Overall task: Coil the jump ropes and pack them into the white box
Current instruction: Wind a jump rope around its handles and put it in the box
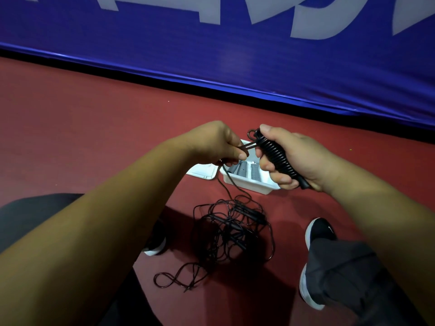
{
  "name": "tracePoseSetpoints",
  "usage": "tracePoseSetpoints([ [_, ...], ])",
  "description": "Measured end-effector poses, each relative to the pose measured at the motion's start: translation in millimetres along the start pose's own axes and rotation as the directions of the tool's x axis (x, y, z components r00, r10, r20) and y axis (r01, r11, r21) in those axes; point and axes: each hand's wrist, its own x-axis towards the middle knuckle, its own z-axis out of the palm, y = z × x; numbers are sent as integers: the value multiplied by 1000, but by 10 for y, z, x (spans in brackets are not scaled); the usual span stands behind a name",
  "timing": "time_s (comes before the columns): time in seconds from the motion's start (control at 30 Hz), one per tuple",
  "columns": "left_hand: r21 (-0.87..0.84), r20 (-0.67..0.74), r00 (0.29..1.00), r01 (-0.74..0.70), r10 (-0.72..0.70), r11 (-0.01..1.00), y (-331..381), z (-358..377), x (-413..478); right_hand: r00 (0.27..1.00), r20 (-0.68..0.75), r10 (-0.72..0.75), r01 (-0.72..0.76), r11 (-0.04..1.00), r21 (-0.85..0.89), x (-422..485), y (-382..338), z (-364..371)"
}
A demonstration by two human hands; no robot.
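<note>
**Both hands busy with a black rope above the white box**

The right hand grips a black jump rope that is wound in tight turns into a thick bundle. The fingers curl round its underside and the thumb lies along its top end, where a small loop sticks out. The left hand is closed too, pinching a doubled strand that runs from the bundle's upper end. More cord hangs from this hand towards the floor.

Just below and between the hands, the white box sits open on the red floor. Two grey coiled ropes lie side by side in it, partly hidden by the hands. A white lid lies flat against the box's left side.

Nearer the person, a loose tangle of black rope sprawls on the floor, with slim handles among its loops and a stray figure-eight loop trailing out to the lower left. A black shoe with a white sole stands to the right of the tangle, and another shoe shows under the left forearm. A blue banner with large pale lettering runs along the far edge of the floor.
</note>
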Motion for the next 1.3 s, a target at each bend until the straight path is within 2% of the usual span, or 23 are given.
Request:
tracePoseSetpoints([
  [0.07,26,1,1000,-13,13,1000,24,-1,3,997,74,36,-35,999,-13,-22,3,17],
  [0.23,245,-68,991,-97,117,965,123,54,1,955,234,184,-169,982,-81,-106,39,78],
  [0.37,269,-91,971,-188,219,945,212,60,-5,867,379,323,-294,946,-133,-101,92,107],
  [0.5,218,-157,945,-251,288,943,312,60,-30,812,417,409,-340,912,-231,-78,90,100],
  [0.57,171,-187,933,-279,309,945,348,70,-51,814,357,458,-358,880,-311,-74,81,94],
  [0.6,155,-206,925,-291,319,944,364,68,-56,839,314,445,-352,883,-312,-67,82,100],
  [0.67,158,-260,901,-315,347,936,383,54,-57,917,205,343,-292,925,-243,-42,101,112],
  [0.73,208,-299,874,-331,382,920,385,34,-44,963,103,250,-228,954,-194,-6,125,111],
  [0.87,336,-290,840,-358,458,871,368,52,-20,979,-52,197,-203,963,-176,99,189,72],
  [0.97,428,-220,834,-383,506,819,377,72,-3,965,-207,159,-188,974,-129,159,240,42],
  [1.13,387,-181,916,-268,358,882,385,57,9,954,-255,156,-166,986,-19,184,233,-33],
  [1.3,196,-127,978,-139,166,971,345,93,-1,955,-273,117,-112,993,33,195,231,-73],
])
